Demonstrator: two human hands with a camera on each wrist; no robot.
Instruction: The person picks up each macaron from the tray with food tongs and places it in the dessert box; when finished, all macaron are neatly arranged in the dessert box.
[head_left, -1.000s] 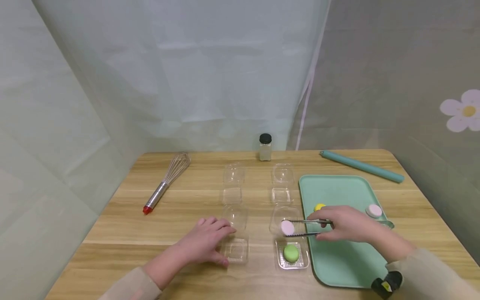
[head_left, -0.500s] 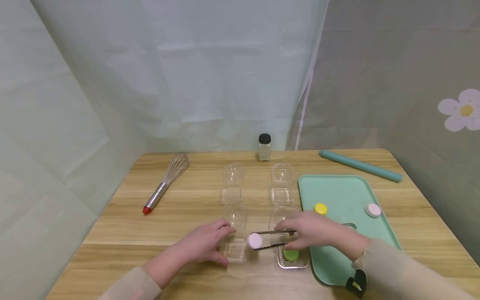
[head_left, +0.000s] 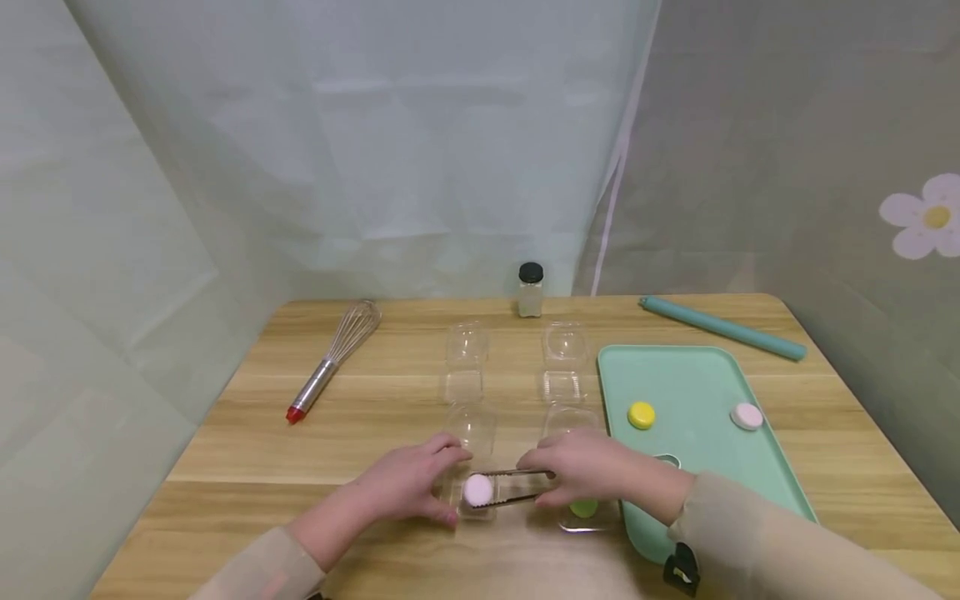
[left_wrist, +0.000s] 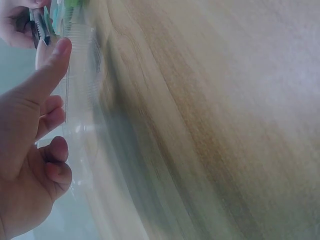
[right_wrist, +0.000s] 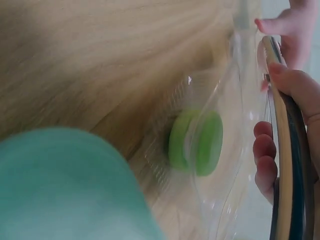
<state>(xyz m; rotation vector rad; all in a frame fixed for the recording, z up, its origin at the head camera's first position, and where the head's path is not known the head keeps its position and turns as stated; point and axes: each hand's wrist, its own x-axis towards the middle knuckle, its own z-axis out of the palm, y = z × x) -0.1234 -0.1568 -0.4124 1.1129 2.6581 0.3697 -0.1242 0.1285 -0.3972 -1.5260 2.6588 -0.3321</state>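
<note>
My right hand (head_left: 583,468) grips metal tongs (head_left: 517,500), whose serrated tips pinch a pale pink macaron (head_left: 477,490) over the base of the near-left clear plastic box (head_left: 472,427). Whether the macaron touches the bottom cannot be told. At that box's left side rests my left hand (head_left: 408,483), thumb extended and fingers loosely bent, as the left wrist view shows. A green macaron (right_wrist: 196,142) sits in the near-right clear box (right_wrist: 187,82), partly hidden under my right hand in the head view.
A green tray (head_left: 675,367) at right bears a yellow macaron (head_left: 641,415) and a pink macaron (head_left: 746,416). Two more open clear boxes stand farther back. Around them lie a whisk (head_left: 333,360), a black-capped jar (head_left: 530,290) and a teal rod (head_left: 723,327).
My right hand has moved left from the tray, carrying the pink macaron in the tongs past the green one to the near-left box. The left hand has stayed in place.
</note>
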